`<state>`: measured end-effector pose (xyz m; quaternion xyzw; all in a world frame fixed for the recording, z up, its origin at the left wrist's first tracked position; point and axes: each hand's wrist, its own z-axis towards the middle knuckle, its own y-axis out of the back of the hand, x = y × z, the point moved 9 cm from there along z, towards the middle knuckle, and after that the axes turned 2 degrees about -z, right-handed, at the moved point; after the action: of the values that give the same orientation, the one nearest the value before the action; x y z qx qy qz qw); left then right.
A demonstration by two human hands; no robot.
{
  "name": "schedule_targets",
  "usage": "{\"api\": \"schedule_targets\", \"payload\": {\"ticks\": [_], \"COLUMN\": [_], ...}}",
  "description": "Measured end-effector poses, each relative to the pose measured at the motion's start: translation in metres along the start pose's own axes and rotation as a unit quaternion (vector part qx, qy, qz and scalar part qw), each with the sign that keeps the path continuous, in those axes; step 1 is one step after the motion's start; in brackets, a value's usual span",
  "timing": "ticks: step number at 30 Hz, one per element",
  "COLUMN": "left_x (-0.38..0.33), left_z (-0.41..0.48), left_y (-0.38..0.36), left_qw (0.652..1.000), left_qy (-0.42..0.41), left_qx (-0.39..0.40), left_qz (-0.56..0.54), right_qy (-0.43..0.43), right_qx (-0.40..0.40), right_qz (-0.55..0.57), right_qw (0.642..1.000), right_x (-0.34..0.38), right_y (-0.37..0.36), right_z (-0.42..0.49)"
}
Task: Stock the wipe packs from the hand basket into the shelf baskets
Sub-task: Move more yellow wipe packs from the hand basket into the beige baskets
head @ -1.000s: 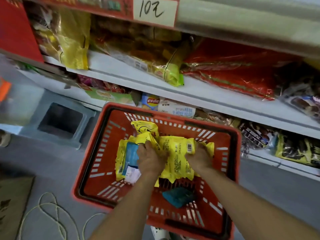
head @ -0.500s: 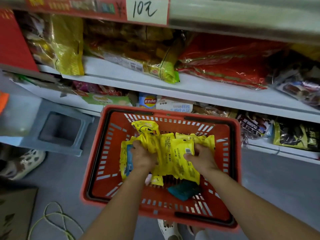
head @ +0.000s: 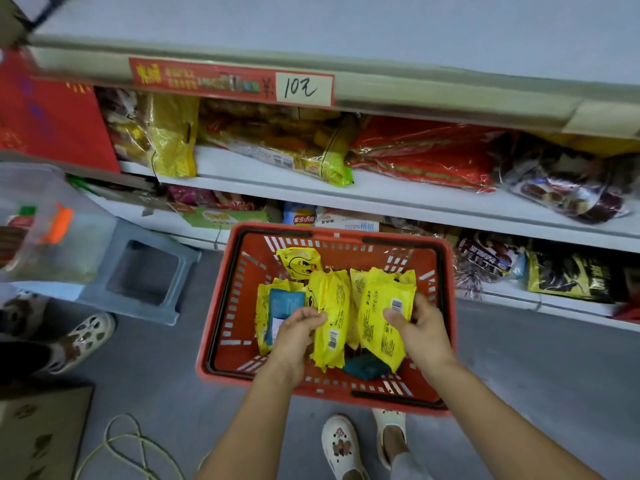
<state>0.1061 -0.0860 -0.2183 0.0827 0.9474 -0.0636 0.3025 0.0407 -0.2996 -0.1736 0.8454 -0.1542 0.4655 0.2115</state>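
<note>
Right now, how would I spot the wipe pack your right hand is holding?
Look in the red hand basket on the floor. The right hand grips a yellow pack on the pile's right side, the only one with a barcode near its top edge.

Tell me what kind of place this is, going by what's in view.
Most likely a small shop or grocery aisle. White shelves hold bagged snacks, a red price tag on the shelf edge has a handwritten price, and a red hand basket of yellow packs sits on the floor.

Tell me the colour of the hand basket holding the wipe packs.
Red-orange, with black handles; the hand basket shows best in the head view.
</note>
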Motion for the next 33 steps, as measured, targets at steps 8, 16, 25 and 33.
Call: {"api": "schedule_targets", "payload": {"ticks": [8, 16, 25, 33], "left_x": [-0.032, -0.037, -0.051, -0.064], "left_z": [-0.044, -0.064, -0.069, -0.068], "left_y": [-0.005, -0.01, -0.017, -0.013], "left_qw": [0.991, 0.972, 0.998, 0.998], "left_qy": [-0.05, -0.023, -0.041, -0.058], "left_qx": [0.061, 0.081, -0.005, -0.01], "left_qz": [-0.107, -0.22, -0.056, 0.036], "right_qy": [0.041, 0.046, 0.076, 0.101], "right_qx": [-0.012, 0.012, 0.02, 0.062], "right_qz": [0.011, 0.0, -0.049, -0.058], "right_qw": [0.999, 0.999, 0.996, 0.991], "right_x": [0.041, 0.059, 0.075, 0.087], "right_y": [0.007, -0.002, -0.013, -0.013], "right_z": [-0.031, -0.044, -0.051, -0.054]}}
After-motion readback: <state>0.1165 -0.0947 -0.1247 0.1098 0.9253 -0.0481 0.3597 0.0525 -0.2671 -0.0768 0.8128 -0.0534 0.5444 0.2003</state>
